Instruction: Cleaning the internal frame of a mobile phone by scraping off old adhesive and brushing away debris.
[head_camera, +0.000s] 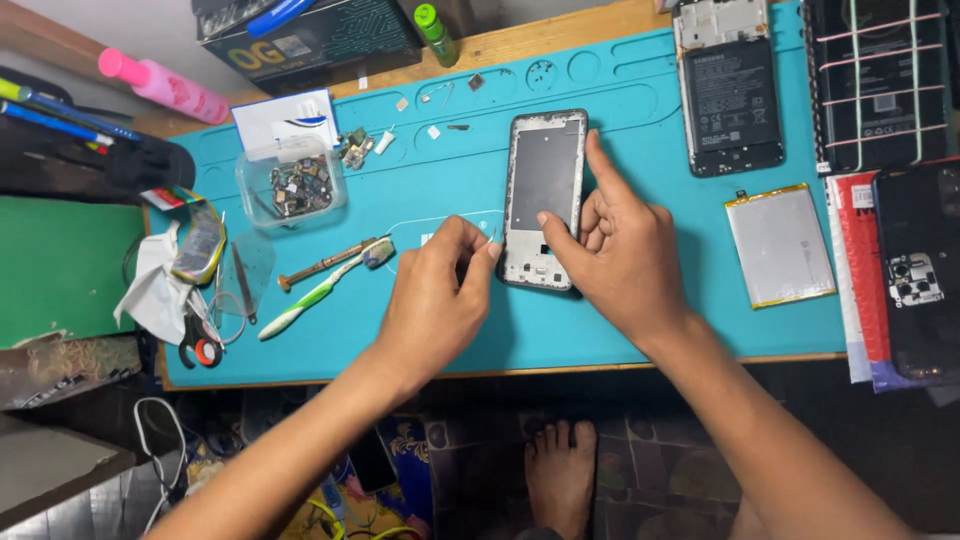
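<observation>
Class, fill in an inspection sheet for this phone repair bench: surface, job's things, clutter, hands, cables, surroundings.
Surface: teal work mat on a wooden table.
Job's things: phone frame lying flat on the mat.
Clutter: toothbrush, clear tub of small parts, scissors, loose battery, opened phone, pink bottle.
Hands: left hand touches the frame's lower left edge, fingers pinched; right hand rests on its right side, forefinger raised.
Cables: white cable beside the table, lower left.
Surroundings: bare foot on patterned floor.

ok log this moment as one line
left hand: fingers pinched at phone frame lower edge | right hand: steadying frame | surface: blue mat | nearby: toothbrush, battery
</observation>
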